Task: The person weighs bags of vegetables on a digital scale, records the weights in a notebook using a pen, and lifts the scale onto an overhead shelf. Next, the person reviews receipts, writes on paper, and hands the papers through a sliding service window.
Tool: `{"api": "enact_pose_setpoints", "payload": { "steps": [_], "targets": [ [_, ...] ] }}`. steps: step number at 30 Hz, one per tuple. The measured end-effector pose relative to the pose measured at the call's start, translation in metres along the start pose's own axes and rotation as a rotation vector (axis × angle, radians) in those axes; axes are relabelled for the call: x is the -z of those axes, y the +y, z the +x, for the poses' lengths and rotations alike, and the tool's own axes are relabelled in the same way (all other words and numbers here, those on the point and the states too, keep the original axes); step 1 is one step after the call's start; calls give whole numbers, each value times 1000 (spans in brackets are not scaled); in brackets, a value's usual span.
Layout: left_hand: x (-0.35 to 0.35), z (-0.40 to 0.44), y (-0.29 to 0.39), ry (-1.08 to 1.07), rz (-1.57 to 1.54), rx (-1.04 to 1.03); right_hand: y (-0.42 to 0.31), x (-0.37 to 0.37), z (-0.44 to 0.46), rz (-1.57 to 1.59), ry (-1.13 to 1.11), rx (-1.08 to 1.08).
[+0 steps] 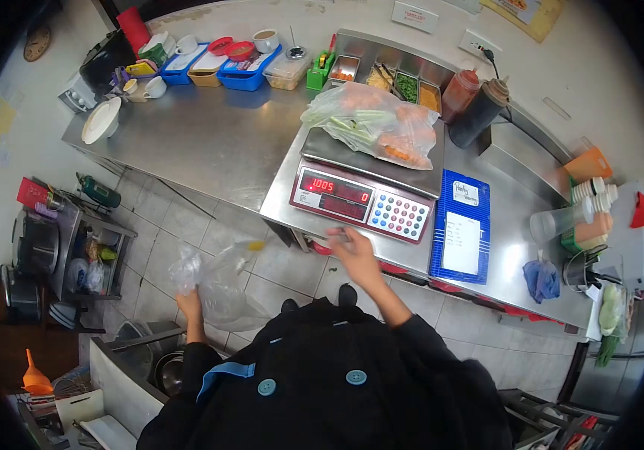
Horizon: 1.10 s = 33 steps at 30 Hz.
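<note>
Clutching crinkled clear bag (230, 291): left grip (189, 305) closed | right grip (355, 257) half-curled, empty | lumpy vegetable bag (377, 127) on scale (371, 201)

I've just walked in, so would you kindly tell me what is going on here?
A clear bag of vegetables, green stalks and orange pieces among them, sits on a digital scale whose display reads 1.005. The person's left hand holds crumpled clear plastic away from the counter. The right hand looks empty, its fingers loosely bent, in front of the scale.
</note>
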State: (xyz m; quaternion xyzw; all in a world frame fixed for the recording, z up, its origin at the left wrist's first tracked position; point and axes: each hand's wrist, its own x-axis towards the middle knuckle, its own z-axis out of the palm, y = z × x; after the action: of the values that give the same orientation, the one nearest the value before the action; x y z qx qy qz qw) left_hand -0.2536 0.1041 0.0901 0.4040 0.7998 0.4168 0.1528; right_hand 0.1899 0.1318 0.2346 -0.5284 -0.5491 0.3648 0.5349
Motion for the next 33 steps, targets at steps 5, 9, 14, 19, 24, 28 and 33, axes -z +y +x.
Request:
{"api": "enact_pose_setpoints", "payload": {
  "steps": [5,9,14,19,24,28,33],
  "targets": [
    [-10,-20,-48,114,-215,350,-7,102,-26,172,262,-227],
    [-5,-26,-74,146,-233,444,0,191,-42,-2,761,-241],
    [-4,-34,-82,150,-150,450,63,277,-78,-390,1122,-152],
    [-1,-36,-92,122,-244,468,60,266,-91,-578,1119,-143],
    [-6,-27,-94,52,-269,525,26,243,-60,-11,779,-185],
    [-11,-30,-55,106,-286,674,40,226,-32,-83,581,-276],
    [-13,-22,-81,89,-328,603,57,223,-24,-78,588,-286]
  ]
}}
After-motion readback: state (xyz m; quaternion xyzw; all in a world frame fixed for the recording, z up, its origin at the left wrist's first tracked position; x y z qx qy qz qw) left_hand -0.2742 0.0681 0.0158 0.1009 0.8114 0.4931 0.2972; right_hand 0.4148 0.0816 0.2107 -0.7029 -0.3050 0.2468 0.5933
